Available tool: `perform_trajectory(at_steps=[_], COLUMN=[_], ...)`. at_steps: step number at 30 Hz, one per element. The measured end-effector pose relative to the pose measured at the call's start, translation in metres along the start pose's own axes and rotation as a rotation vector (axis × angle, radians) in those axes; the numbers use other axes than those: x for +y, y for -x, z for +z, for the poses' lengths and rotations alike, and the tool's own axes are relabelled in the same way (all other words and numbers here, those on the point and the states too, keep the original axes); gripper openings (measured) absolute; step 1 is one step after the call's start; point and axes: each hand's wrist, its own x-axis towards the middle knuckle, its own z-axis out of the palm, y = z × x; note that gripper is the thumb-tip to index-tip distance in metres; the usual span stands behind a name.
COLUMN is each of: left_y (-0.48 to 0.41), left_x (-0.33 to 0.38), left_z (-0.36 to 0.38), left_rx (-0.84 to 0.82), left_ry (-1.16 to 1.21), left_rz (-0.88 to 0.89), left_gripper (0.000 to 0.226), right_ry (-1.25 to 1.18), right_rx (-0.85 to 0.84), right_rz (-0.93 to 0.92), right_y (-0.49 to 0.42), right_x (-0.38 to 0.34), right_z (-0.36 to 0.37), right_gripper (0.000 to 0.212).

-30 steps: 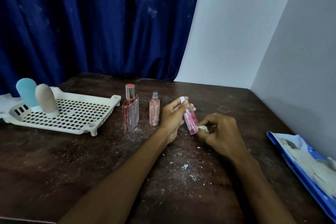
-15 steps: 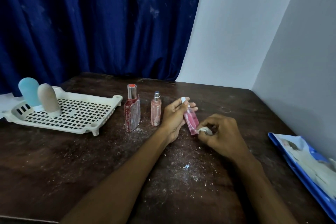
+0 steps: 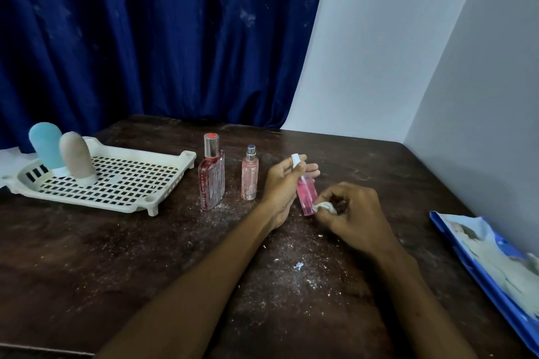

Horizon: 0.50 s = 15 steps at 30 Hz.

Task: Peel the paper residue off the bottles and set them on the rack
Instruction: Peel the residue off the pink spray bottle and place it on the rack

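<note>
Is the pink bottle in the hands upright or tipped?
Tipped: the left hand grips the pink bottle slanted, white cap up-left, base down by the right hand, which pinches paper.

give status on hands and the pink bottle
Left hand grips pink bottle. Right hand pinches paper wad at its lower end. Red bottle, peach bottle stand beside rack.

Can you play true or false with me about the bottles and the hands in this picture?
1. The blue bottle and the beige bottle stand on the white rack. True.
2. The left hand is empty. False: it holds the pink bottle.
3. The right hand pinches white paper at the pink bottle's lower end. True.
4. The red bottle lies on its side. False: it stands upright on the table.
</note>
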Motion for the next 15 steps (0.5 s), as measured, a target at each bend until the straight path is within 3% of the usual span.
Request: perform_trajectory(at_steps=[3,10,15], left_y=[0.0005,0.003,0.0026], left_x=[0.0015,0.0015,-0.0003], left_z=[-0.0013,0.0035,0.0027], left_rx=[-0.051,-0.135,-0.098], left_ry=[0.0,0.033,0.041], left_rz=[0.002,-0.019,-0.002], left_gripper=[0.031,0.027,0.026], right_ry=[0.022,0.032,-0.013], right_rx=[0.011,0.217,0.086], right_rz=[0.029,-0.085,-0.091], right_y=[-0.0018,-0.0073,-0.0029], right_x=[0.0045,0.0049,0.0018], right_z=[0.0012,0.0045,-0.0012], right_gripper=[0.011,0.011,0.014])
